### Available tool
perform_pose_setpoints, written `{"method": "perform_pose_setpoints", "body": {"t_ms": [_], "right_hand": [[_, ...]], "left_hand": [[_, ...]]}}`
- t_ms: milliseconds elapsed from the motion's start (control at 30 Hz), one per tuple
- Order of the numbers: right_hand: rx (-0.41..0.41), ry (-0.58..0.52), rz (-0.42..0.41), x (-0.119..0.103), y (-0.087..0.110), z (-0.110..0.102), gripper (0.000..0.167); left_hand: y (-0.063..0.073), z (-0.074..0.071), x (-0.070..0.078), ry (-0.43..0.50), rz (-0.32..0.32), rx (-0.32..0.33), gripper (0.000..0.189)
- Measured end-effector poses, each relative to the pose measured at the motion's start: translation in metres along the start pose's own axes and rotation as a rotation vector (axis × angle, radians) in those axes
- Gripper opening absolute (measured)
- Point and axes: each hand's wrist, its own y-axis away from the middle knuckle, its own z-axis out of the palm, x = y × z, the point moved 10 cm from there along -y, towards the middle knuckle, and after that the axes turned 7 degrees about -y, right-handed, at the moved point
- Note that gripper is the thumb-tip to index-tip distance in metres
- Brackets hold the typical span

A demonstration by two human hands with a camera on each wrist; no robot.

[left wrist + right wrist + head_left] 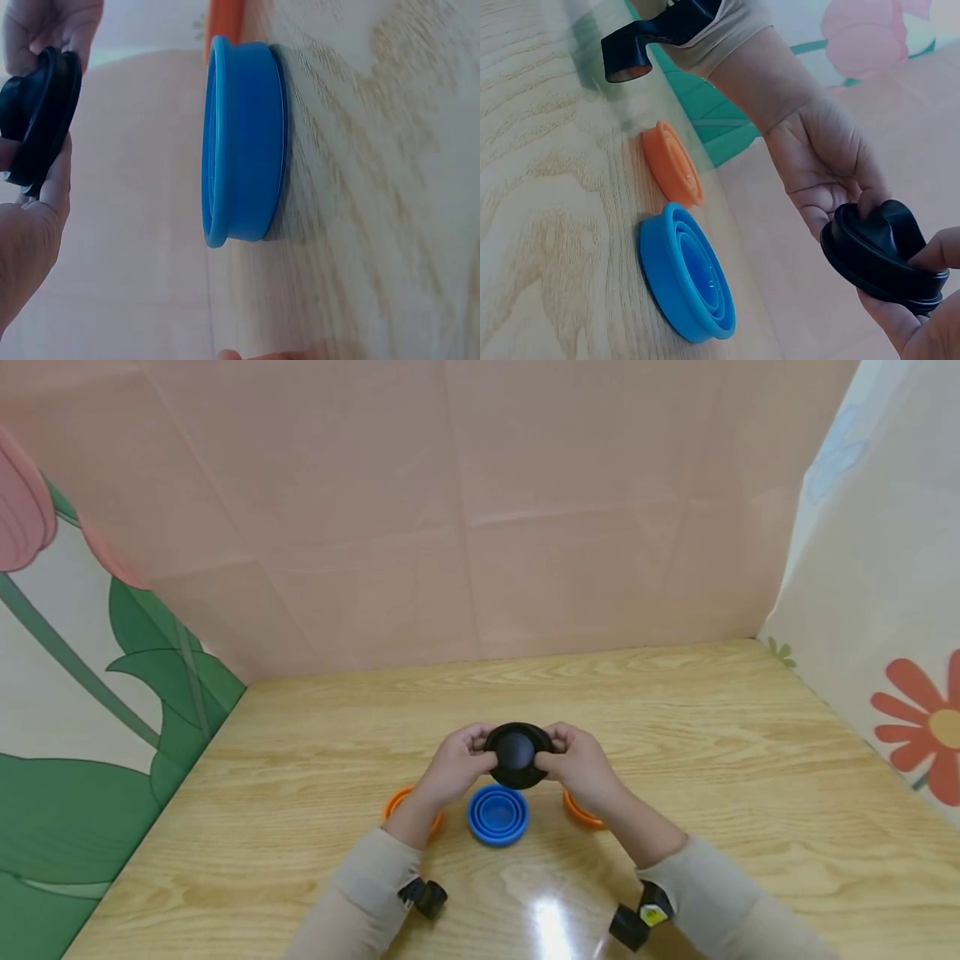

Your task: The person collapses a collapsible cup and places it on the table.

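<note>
Both hands hold up a black round collapsible cup [516,752], tilted, above the table. My left hand [459,766] pinches its left rim with the thumb on the near face and fingers behind. On the opposite rim my right hand [581,764] has a similar pinch. Part of the black cup's wall looks bent in the right wrist view [889,247]. Just below the hands, a blue collapsible cup [498,815] lies folded flat in rings on the table. An orange collapsible cup [397,799] is partly covered by the left forearm. A second orange cup [579,814] shows partly beside the right wrist.
The wooden table [300,752] meets a pink backdrop [375,568] at the back. Printed walls with leaves [165,693] and a red flower [941,727] stand at the sides. Black wrist cameras sit on both sleeves, low over the table.
</note>
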Motion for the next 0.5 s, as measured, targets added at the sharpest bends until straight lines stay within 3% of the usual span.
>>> {"method": "perform_pose_setpoints", "body": {"t_ms": [167,267,500], "right_hand": [[0.025,0.013,0.019,-0.0023,-0.0016,-0.0021,0.024],[-0.005,0.012,0.007,-0.0042,-0.0034,-0.0026,0.024],[-0.262,-0.080,0.000,-0.0015,-0.0007,0.0045,0.024]], "left_hand": [[-0.0018,-0.0020,0.0000,-0.032,-0.012,0.014,0.030],[-0.0015,-0.0019,0.0014,-0.014,0.010,-0.007,0.030],[0.0067,0.0071,0.0011,0.083,0.044,-0.203,0.032]]}}
